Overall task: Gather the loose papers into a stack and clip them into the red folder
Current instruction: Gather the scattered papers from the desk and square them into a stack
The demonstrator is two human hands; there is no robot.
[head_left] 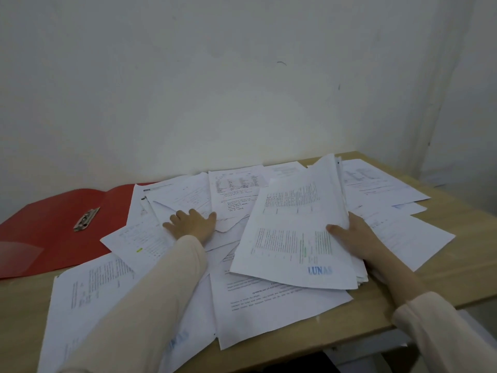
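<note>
Loose white printed papers [269, 308] lie scattered over the wooden table [24, 305]. My right hand [355, 238] grips a thick gathered stack of sheets [293, 224], tilted up off the table, thumb on top; its top sheet carries a blue "LUNAS" stamp. My left hand [192, 223] lies flat, fingers spread, on loose sheets near the middle. The red folder [53, 232] lies open at the left, its metal clip [86, 219] bare; papers cover its right edge.
A white wall rises right behind the table. The table's right edge and front corner are close to my right arm. More sheets [382, 184] lie at the far right corner. A clear pocket [18, 254] sits on the folder's near left part.
</note>
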